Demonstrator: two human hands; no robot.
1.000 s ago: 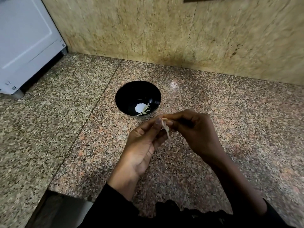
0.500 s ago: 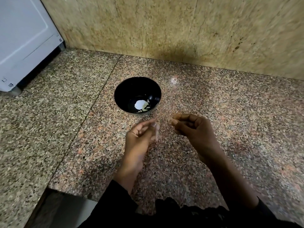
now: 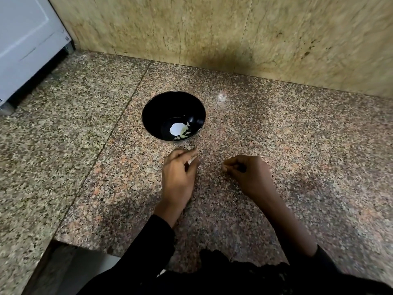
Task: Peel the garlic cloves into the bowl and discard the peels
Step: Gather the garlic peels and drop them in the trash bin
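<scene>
Both hands have drawn apart and sunk toward the worktop (image 3: pixel 297 145). Nearest, the right hand (image 3: pixel 248 175) curls its fingers round something too small to tell. Beside it the left hand (image 3: pixel 178 175) pinches a pale scrap, probably peel (image 3: pixel 192 160), in its grip. Just beyond that grip sits the black bowl (image 3: pixel 153 116), peeled cloves (image 3: pixel 184 134) inside; the left hand is nearer it.

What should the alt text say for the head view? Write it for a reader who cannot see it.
Two hands hover apart over a speckled granite counter, just in front of a black bowl holding a few peeled garlic cloves. The left hand pinches something small and pale; the right hand is curled, its contents unclear. A tan stone wall stands behind.
</scene>
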